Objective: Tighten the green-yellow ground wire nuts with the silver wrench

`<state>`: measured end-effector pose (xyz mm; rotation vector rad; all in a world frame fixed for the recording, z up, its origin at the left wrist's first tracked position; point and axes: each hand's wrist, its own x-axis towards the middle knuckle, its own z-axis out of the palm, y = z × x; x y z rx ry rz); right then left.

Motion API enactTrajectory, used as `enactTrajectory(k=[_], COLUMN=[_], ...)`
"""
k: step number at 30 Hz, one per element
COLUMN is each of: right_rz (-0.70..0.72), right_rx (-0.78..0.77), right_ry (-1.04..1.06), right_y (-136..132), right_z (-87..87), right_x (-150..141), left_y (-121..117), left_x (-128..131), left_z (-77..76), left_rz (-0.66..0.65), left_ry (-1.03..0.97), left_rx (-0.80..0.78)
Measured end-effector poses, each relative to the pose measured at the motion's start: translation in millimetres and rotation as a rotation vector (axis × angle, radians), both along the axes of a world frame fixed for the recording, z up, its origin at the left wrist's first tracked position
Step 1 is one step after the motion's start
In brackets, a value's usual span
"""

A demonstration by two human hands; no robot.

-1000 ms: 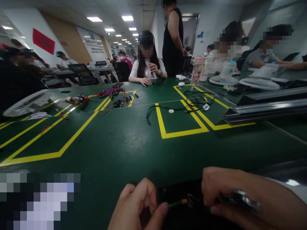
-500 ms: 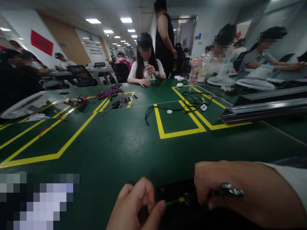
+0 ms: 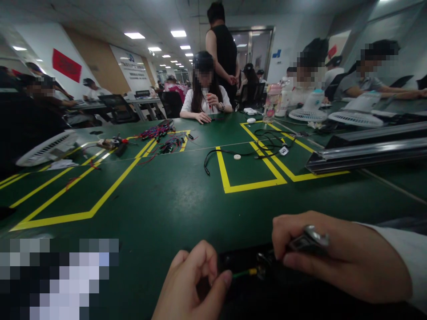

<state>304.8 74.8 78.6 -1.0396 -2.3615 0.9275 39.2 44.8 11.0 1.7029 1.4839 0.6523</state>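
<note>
My left hand (image 3: 196, 282) is closed at the lower middle, with a thin green wire (image 3: 240, 274) pinched between thumb and fingertips. The wire ends in a yellow sleeve (image 3: 252, 271) beside a small metal fitting (image 3: 261, 266) on a dark object (image 3: 233, 258). That object lies at the table's near edge; its shape is too dark to make out. Right of it, my right hand (image 3: 310, 258) is wrapped round a shiny metal tool (image 3: 308, 240) that looks like a wrench. The tool's rounded end sticks up above the fingers, and its working end is hard to see.
Yellow tape marks the green table (image 3: 187, 200). Black cables (image 3: 233, 152) and a white disc (image 3: 237, 157) lie ahead. Metal profiles (image 3: 367, 151) are stacked right; fans (image 3: 307, 111) stand behind. Wire bundles (image 3: 156, 130) lie left. A person (image 3: 208, 98) sits opposite.
My right hand has turned and risen slightly, so the metal tool's end now points further up. The left hand has shifted a little right, still pinching the wire. The standing person has turned away.
</note>
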Motion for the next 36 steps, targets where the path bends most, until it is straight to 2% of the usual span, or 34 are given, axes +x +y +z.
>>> enactTrajectory(k=[3,6,11,15,20,25,36], right_rz=[-0.174,-0.242,-0.230,-0.186,-0.142,-0.102,0.016], right_rx=[0.013,0.063,0.077,0.068,0.076,0.016,-0.043], right_ry=[0.073,0.025,-0.062,-0.109,-0.115,-0.082,-0.012], right_y=[-8,-18,-32,-34,-33,-30,-22], right_z=[-1.6,-5.5,-16.2,-20.9,-19.9,-15.8,-14.6], right_x=[-2,-6,-9,-8,-8,-7,-5], left_y=[-1,-1,-2,-2,-1,0,-4], left_x=[0,0,-1,-1,-2,-2,-1], left_z=[-0.8,-1.8,-1.3,-0.7,-1.5,-4.4,-2.6], left_rz=[-0.001,-0.002,-0.017,-0.032,-0.040,-0.049,0.001], left_ry=[-0.002,-0.008,-0.057,-0.008,0.014,0.046,-0.021], left_rx=[0.007,0.029,0.043,0.037,0.016,0.033,0.056])
